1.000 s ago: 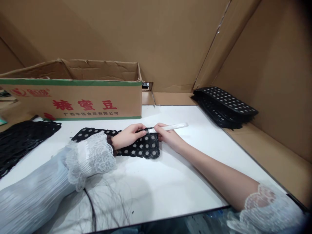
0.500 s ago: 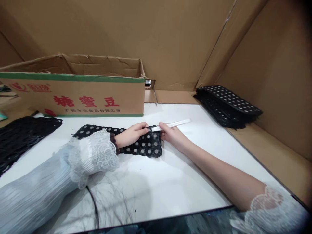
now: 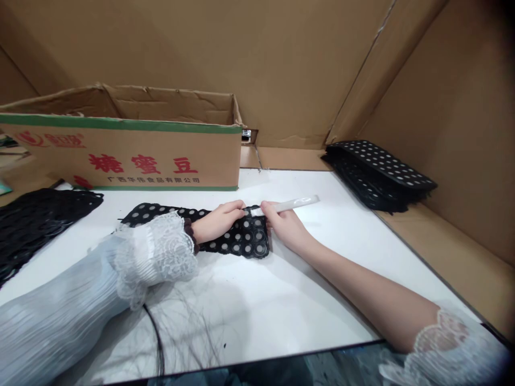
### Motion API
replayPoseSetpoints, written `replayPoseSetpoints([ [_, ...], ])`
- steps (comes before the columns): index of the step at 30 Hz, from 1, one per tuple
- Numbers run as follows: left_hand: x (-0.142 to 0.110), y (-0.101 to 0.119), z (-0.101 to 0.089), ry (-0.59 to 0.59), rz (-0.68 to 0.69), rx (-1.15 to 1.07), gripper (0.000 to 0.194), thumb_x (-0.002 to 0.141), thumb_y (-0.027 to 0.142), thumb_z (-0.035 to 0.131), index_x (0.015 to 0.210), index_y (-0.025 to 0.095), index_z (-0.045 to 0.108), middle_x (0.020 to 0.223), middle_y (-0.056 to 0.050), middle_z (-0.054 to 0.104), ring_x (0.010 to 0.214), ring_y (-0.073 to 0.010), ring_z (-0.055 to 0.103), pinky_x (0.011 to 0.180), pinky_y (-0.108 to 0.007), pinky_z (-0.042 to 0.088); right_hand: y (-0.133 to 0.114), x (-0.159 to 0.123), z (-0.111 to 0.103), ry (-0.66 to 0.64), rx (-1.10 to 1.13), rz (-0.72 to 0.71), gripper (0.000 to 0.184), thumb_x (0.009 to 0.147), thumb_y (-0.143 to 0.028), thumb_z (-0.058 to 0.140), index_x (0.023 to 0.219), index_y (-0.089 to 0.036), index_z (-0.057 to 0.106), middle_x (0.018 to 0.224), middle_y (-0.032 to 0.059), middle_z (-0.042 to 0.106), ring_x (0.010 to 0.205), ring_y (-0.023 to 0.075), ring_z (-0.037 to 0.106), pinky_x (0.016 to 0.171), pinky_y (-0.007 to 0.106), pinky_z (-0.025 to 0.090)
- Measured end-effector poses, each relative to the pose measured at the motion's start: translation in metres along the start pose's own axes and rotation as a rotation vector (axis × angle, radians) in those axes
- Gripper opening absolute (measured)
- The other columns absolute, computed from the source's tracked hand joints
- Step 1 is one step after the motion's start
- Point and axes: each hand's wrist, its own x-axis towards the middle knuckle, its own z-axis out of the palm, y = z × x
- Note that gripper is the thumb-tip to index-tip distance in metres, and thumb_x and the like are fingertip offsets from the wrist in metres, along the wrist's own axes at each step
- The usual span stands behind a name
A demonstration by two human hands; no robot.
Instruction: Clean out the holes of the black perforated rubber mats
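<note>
A black sheet with rows of round, pale-centred holes (image 3: 248, 249) lies on the white tabletop, partly covered by my left sleeve. My left hand (image 3: 219, 220) rests across it, thumb and fingers closed on its far edge. In my right hand (image 3: 287, 225), at the sheet's right corner, is a slim, whitish stick-like tool (image 3: 300, 202). Its narrow end points left and touches or nearly touches the sheet's upper edge; which of the two I cannot tell. The fingers beneath the tool are partly hidden.
An open cardboard box (image 3: 161, 145) with red lettering stands at the back left. Black lacy sheets lie heaped (image 3: 36, 225) on the left. A stack of dotted black sheets (image 3: 378, 171) leans at the right by the cardboard wall (image 3: 454, 118). Loose dark hair hangs in front.
The tool has turned slightly in my right hand, its free end now a little further right. My left hand stays on the sheet. The view has shifted slightly.
</note>
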Motion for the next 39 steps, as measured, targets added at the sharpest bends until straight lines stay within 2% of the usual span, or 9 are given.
replayPoseSetpoints([
  [3, -0.001, 0.001, 0.001, 0.021, -0.018, 0.005, 0.015, 0.075, 0.029, 0.034, 0.071, 0.018, 0.044, 0.076, 0.001, 0.047, 0.083, -0.0167, 0.044, 0.078, -0.027, 0.033, -0.006, -0.002, 0.003, 0.06, -0.08, -0.038, 0.032, 0.081, -0.04, 0.033, 0.058, -0.018, 0.04, 0.055, -0.0025, 0.041, 0.058, 0.0119, 0.041, 0.055, 0.023, 0.03],
  [7, 0.0, -0.001, 0.001, 0.059, -0.048, -0.004, 0.017, 0.073, 0.031, 0.036, 0.073, 0.018, 0.048, 0.078, 0.001, 0.051, 0.086, -0.018, 0.044, 0.078, -0.027, 0.035, -0.006, -0.001, 0.01, 0.153, -0.053, -0.012, 0.032, 0.079, -0.039, 0.035, 0.057, -0.018, 0.04, 0.054, -0.0025, 0.041, 0.055, 0.0115, 0.039, 0.054, 0.023, 0.03],
  [13, 0.001, 0.001, -0.001, 0.02, -0.031, -0.04, 0.017, 0.073, 0.027, 0.035, 0.072, 0.018, 0.049, 0.079, 0.002, 0.052, 0.086, -0.0173, 0.046, 0.08, -0.026, 0.034, 0.0, 0.004, 0.015, 0.155, 0.224, 0.29, 0.036, 0.074, -0.044, 0.04, 0.049, -0.019, 0.034, 0.041, -0.0042, 0.031, 0.04, 0.009, 0.029, 0.042, 0.023, 0.024],
  [16, 0.001, 0.003, 0.0, 0.042, -0.04, -0.017, 0.017, 0.074, 0.027, 0.034, 0.072, 0.018, 0.048, 0.08, 0.001, 0.052, 0.087, -0.0172, 0.046, 0.08, -0.026, 0.034, 0.002, 0.004, 0.017, 0.186, 0.285, 0.316, 0.034, 0.073, -0.044, 0.042, 0.05, -0.019, 0.036, 0.041, -0.0048, 0.031, 0.041, 0.009, 0.03, 0.042, 0.023, 0.025],
  [20, -0.001, 0.001, 0.005, 0.069, -0.029, 0.053, 0.017, 0.077, 0.027, 0.031, 0.072, 0.019, 0.045, 0.078, 0.001, 0.051, 0.083, -0.0163, 0.047, 0.081, -0.028, 0.034, 0.002, 0.001, 0.019, 0.222, 0.202, 0.237, 0.036, 0.073, -0.046, 0.039, 0.051, -0.018, 0.042, 0.045, -0.0027, 0.039, 0.049, 0.0114, 0.039, 0.052, 0.024, 0.031],
  [23, -0.002, 0.001, 0.01, 0.108, -0.016, 0.141, 0.017, 0.079, 0.028, 0.029, 0.071, 0.019, 0.041, 0.075, 0.001, 0.05, 0.077, -0.0161, 0.047, 0.076, -0.029, 0.036, -0.001, -0.002, 0.021, 0.234, 0.114, 0.12, 0.034, 0.077, -0.044, 0.034, 0.059, -0.018, 0.045, 0.056, -0.0016, 0.046, 0.06, 0.013, 0.044, 0.06, 0.025, 0.033],
  [29, -0.005, 0.011, 0.016, 0.195, -0.003, 0.392, 0.013, 0.079, 0.02, 0.026, 0.068, 0.019, 0.034, 0.068, -0.002, 0.045, 0.069, -0.0185, 0.045, 0.069, -0.032, 0.035, -0.005, -0.006, 0.027, 0.146, -0.088, -0.124, 0.024, 0.083, -0.036, 0.028, 0.071, -0.02, 0.04, 0.066, -0.0019, 0.044, 0.066, 0.0125, 0.044, 0.063, 0.025, 0.033],
  [35, -0.005, 0.006, 0.02, 0.212, 0.069, 0.466, 0.012, 0.078, 0.016, 0.027, 0.068, 0.019, 0.031, 0.068, -0.003, 0.043, 0.068, -0.0191, 0.043, 0.067, -0.033, 0.033, 0.003, 0.001, 0.029, 0.076, -0.221, -0.161, 0.022, 0.084, -0.034, 0.027, 0.091, -0.019, 0.041, 0.076, 0.0016, 0.051, 0.068, 0.0133, 0.047, 0.065, 0.026, 0.035],
  [39, -0.005, 0.002, 0.017, 0.188, 0.094, 0.332, 0.013, 0.079, 0.018, 0.029, 0.066, 0.02, 0.029, 0.066, 0.0, 0.038, 0.065, -0.0162, 0.039, 0.063, -0.029, 0.032, 0.008, 0.007, 0.027, 0.055, -0.298, -0.18, 0.027, 0.085, -0.033, 0.024, 0.102, -0.017, 0.04, 0.08, 0.0042, 0.053, 0.07, 0.0143, 0.049, 0.066, 0.027, 0.036],
])
